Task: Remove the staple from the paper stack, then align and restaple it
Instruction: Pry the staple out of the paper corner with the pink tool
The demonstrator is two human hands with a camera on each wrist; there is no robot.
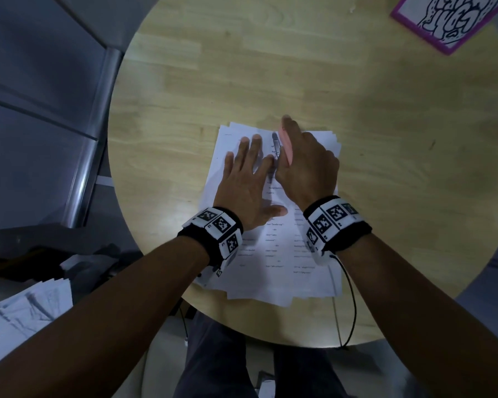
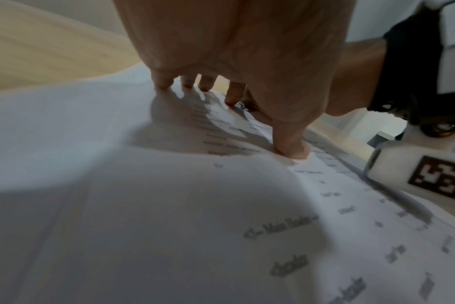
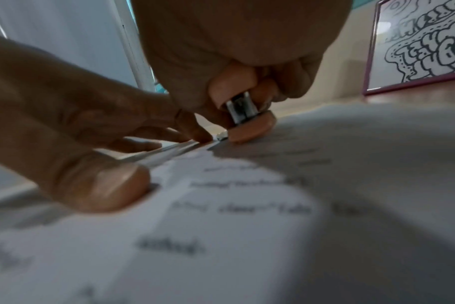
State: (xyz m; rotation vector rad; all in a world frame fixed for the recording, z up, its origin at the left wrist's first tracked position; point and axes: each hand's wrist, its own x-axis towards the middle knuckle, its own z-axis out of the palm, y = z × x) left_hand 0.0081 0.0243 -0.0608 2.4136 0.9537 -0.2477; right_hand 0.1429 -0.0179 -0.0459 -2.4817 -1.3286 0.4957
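Observation:
A loosely fanned stack of printed paper (image 1: pixel 299 254) lies on the round wooden table (image 1: pixel 385 139). My left hand (image 1: pixel 250 162) lies flat on the upper part of the stack with its fingers spread, and its thumb (image 2: pixel 288 142) presses the sheet. My right hand (image 1: pixel 305 165) grips a pink stapler (image 1: pixel 285 145) with a metal inner arm, held against the top middle of the stack. In the right wrist view the stapler (image 3: pixel 247 123) has its round pink end on the paper (image 3: pixel 247 226), beside a left fingertip (image 3: pixel 200 136). A small metal bit (image 3: pixel 221 137) shows there; I cannot tell what it is.
A purple-framed line drawing (image 1: pixel 448 21) lies at the table's far right. A metal-edged surface (image 1: pixel 84 139) stands to the left of the table, and crumpled white cloth (image 1: pixel 26 311) sits at the lower left. A black cable (image 1: pixel 352 297) hangs from my right wristband.

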